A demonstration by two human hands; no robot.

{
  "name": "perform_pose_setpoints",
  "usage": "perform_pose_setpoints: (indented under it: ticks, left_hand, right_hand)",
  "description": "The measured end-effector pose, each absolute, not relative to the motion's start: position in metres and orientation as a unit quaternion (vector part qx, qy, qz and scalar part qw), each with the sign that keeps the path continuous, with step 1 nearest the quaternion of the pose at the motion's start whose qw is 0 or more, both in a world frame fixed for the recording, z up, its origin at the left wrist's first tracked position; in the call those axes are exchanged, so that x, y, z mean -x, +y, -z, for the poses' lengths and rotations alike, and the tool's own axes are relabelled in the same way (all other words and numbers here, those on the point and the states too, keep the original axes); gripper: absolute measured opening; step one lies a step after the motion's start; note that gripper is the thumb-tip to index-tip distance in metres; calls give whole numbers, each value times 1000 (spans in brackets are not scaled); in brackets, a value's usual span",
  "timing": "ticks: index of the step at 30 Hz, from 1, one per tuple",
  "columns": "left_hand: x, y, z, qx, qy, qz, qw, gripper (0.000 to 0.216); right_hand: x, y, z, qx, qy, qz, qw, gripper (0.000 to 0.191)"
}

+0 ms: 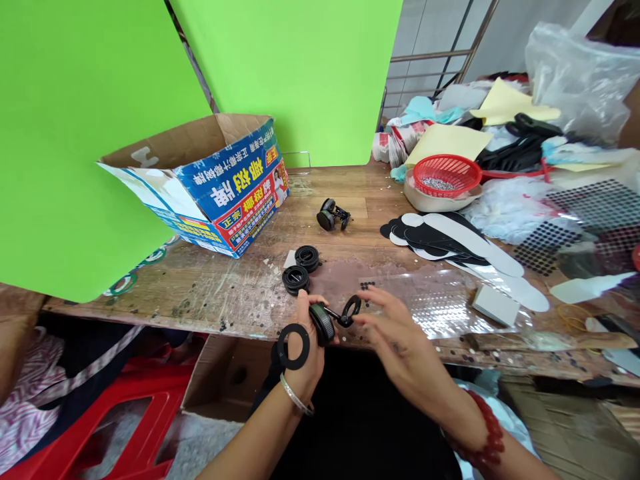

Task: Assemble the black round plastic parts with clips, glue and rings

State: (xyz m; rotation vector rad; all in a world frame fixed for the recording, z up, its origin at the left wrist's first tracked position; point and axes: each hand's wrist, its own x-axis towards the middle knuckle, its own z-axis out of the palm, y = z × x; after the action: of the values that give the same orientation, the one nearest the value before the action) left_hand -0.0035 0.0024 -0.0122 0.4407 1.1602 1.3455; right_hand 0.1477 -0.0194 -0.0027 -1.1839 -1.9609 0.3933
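Observation:
My left hand (306,347) is closed around a small black device (327,319) with a round base and a ring-shaped arm, held just past the near edge of the wooden table (240,287). A flat black ring (293,347) lies against that hand's wrist side. My right hand (395,333) hovers just right of the device, fingers spread and empty. Two black round parts (301,268) sit on the table just beyond my left hand. Another black device (333,215) stands farther back.
An open cardboard box (220,180) lies at the back left. Black and white insoles (450,240), a red basket (447,175) in a bowl, dotted sheets (575,227) and plastic bags fill the right side. A red stool (115,427) stands below left.

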Motion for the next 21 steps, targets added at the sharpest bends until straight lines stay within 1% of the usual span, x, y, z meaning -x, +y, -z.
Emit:
perform_pose_setpoints:
  ticks: [2,4,6,9,12,14,15,18,19,21]
  left_hand:
    - [3,4,9,-182,495,-581,620,58]
    - [1,5,6,-183,486,-581,627,58]
    - [-2,4,3,-184,478,-580,633,56]
    - [-6,1,0,-184,465,-567,654,54]
    - [-5,-4,-1,-181,454,-538,687,52]
    - [-3,-8,0,-180,451,-515,707,52]
    - [-3,-10,1,-182,453,-498,717,52]
    - [-4,-14,5,-188,462,-442,746,53]
    - [-5,-14,6,-186,463,-437,748,53]
    - [-9,-13,7,-180,454,-474,733,48]
  right_hand:
    - [-156,-8,1,504,-706,-208,452,22]
    - [-156,2,2,537,-650,-256,473,25]
    - [-150,9,6,544,-618,-304,479,36]
    - [-135,14,10,517,-589,-376,495,56]
    - [-122,11,8,506,-547,-439,502,66]
    - [-119,7,4,494,-539,-471,494,67]
    - [-118,5,3,476,-546,-499,476,67]
    - [-119,1,-1,414,-559,-608,383,64]
    - [-119,0,-2,410,-560,-616,372,62]
    - [-118,-1,-3,428,-582,-560,405,56]
